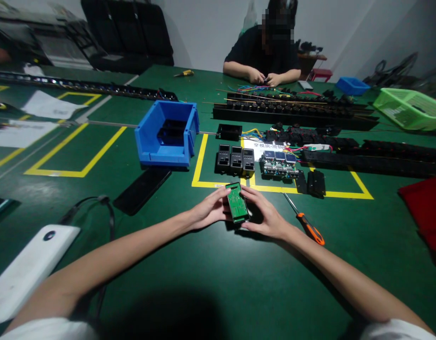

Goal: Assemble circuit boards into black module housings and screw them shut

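Note:
Between my two hands is a green circuit board seated in a small black housing, its flat face turned up towards me. My left hand grips the left edge, thumb on top. From the right, my right hand holds the upper corner and the lower end with its fingers. Just beyond stand several black module housings in a row. Right of them lies a group of circuit boards with small displays. A screwdriver with an orange and black handle rests to the right of my right hand.
A blue bin with black parts inside stands left of centre, a black phone before it. Long black rails lie farther back. A white device with a cable sits near my left arm. Another person works across the table.

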Demonstrator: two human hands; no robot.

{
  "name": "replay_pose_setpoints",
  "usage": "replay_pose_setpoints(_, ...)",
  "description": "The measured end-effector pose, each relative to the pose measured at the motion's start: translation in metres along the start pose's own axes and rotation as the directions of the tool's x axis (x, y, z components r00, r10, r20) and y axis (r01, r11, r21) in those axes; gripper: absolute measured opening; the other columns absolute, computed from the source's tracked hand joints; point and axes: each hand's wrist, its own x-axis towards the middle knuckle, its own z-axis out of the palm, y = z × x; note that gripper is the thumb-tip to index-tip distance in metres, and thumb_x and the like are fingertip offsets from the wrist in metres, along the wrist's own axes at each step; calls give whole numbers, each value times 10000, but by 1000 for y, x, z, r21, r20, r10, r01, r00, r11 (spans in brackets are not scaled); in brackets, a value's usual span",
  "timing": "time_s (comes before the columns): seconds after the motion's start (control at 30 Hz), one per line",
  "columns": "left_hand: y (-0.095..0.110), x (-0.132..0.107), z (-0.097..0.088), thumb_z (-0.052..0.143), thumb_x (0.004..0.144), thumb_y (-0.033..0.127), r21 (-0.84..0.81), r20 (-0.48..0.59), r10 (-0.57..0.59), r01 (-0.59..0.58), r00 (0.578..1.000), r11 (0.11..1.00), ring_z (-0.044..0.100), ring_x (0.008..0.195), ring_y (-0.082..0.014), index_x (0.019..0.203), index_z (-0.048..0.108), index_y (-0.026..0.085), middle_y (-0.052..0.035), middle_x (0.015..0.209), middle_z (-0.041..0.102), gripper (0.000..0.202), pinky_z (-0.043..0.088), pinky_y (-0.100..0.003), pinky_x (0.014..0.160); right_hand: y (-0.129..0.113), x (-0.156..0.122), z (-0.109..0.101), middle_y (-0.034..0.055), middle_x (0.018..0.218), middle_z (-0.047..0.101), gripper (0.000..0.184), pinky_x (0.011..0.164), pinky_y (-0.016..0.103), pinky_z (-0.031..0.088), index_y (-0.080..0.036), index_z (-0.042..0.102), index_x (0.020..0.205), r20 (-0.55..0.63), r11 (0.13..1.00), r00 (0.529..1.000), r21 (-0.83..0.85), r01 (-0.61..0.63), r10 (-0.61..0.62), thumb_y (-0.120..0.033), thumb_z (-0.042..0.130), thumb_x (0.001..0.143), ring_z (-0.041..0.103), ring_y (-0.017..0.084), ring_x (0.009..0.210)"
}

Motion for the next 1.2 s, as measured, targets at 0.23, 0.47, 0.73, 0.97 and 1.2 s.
replay_pose_setpoints(0.23,0,1,1,658,863,404,-34,-21,-4,3,1000,999,709,877,-250,1148,589,185,-108,1010,707,366,546,-462,845,1,-2,0,168,1564,322,846,1148,513,353,-236,285,1505,55,998,997,-3,56,-56,-375,735,803,362,297,1429)
replay_pose_setpoints(0.47,0,-2,7,653,870,364,-1,-66,58,-58,996,998,703,772,-208,1065,585,193,-57,920,689,268,563,-460,813,0,-2,-2,172,1562,327,838,1140,517,368,-233,278,1510,79,997,994,-16,77,-76,-386,722,815,369,298,1427)
replay_pose_setpoints(0.73,-1,-3,7,669,856,361,-44,-101,61,-66,993,997,691,768,-194,1041,598,193,-32,837,672,260,562,-435,817,0,-3,0,171,1552,347,830,1124,510,396,-233,264,1517,72,994,995,-75,78,-72,-384,701,828,395,296,1411)
replay_pose_setpoints(0.97,0,0,2,637,869,372,-103,-48,15,-20,999,994,691,917,-253,1037,631,141,-125,980,717,285,542,-457,874,0,-6,3,142,1552,343,671,1040,519,477,-288,407,1449,58,960,991,-246,132,-121,-363,681,841,445,316,1363)
replay_pose_setpoints(1.2,5,-1,2,628,879,333,-118,-46,14,-19,999,993,696,994,-271,1197,541,245,-100,1103,700,341,506,-559,927,0,-8,6,143,1464,452,648,1005,507,503,-263,403,1445,-65,963,994,-262,65,-85,-212,587,826,513,306,1292)
